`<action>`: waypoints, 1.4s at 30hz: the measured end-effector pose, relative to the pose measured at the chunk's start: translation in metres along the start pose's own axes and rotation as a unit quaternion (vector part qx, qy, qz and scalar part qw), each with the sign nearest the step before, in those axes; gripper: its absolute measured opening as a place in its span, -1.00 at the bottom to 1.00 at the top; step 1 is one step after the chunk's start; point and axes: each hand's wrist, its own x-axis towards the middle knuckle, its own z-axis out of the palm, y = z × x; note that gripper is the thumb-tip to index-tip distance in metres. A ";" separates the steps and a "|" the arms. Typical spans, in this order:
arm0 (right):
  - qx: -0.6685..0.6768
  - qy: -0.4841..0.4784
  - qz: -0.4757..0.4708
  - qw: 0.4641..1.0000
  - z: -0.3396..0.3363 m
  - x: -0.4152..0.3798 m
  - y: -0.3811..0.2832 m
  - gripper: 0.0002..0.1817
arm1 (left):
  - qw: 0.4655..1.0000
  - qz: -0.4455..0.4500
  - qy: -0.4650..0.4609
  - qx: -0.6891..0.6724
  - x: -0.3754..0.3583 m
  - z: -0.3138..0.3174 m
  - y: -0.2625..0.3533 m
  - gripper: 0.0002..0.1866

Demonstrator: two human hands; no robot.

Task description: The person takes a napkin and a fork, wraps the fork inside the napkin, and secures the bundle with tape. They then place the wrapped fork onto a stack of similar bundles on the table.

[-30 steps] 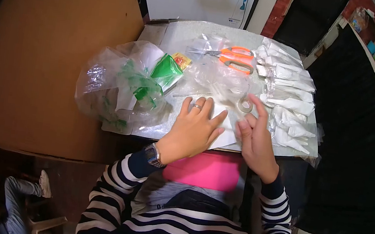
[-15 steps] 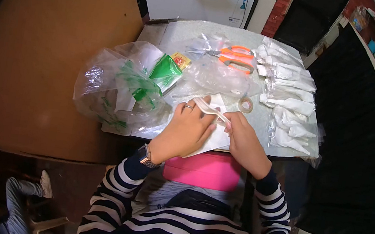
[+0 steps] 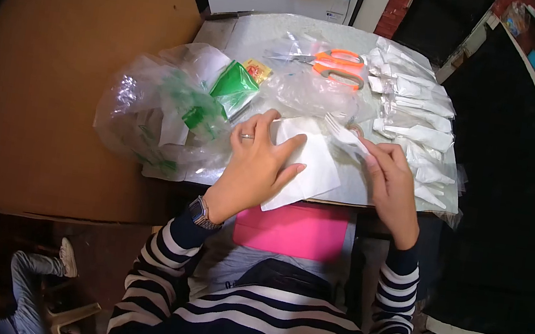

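Observation:
A white paper napkin [image 3: 310, 173] lies on the table with its near corner hanging over the front edge. My left hand [image 3: 258, 159] rests over the napkin's left side, fingers spread and bent, thumb and fingertips on the paper. Off the napkin's right side, my right hand [image 3: 392, 183] is closed on the handle of a white plastic fork [image 3: 347, 137], its tines pointing up and left. The fork partly covers a roll of tape [image 3: 356, 131] behind it.
Orange-handled scissors [image 3: 339, 67] lie on clear plastic bags [image 3: 311, 95] at the back. Wrapped white packets [image 3: 417, 109] line the right side. A large clear bag [image 3: 133, 109] with green print stands left. A pink object [image 3: 289, 231] is on my lap. Another person's leg [image 3: 31, 264] shows lower left.
My right hand has moved right with the fork, away from the napkin's middle. My left hand has shifted slightly left and spread its fingers, so more of the napkin shows.

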 end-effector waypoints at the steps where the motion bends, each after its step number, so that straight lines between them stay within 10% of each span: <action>1: -0.005 0.001 -0.004 1.000 -0.006 -0.001 0.002 -0.73 | 0.999 0.025 0.025 0.018 0.000 0.000 -0.001 -0.62; 13: 0.043 -0.013 -0.010 0.999 -0.001 -0.006 -0.014 -0.67 | 0.991 0.128 -0.013 -0.025 0.016 0.003 -0.001 -0.68; 33: -0.090 -0.045 -0.102 0.990 0.043 -0.005 -0.004 -0.75 | 0.962 -0.066 0.046 -0.261 0.004 -0.002 -0.011 -0.49; 42: -0.103 -0.045 -0.098 0.989 0.043 -0.003 -0.008 -0.70 | 0.994 0.105 -0.014 -0.035 0.010 -0.013 -0.012 -0.65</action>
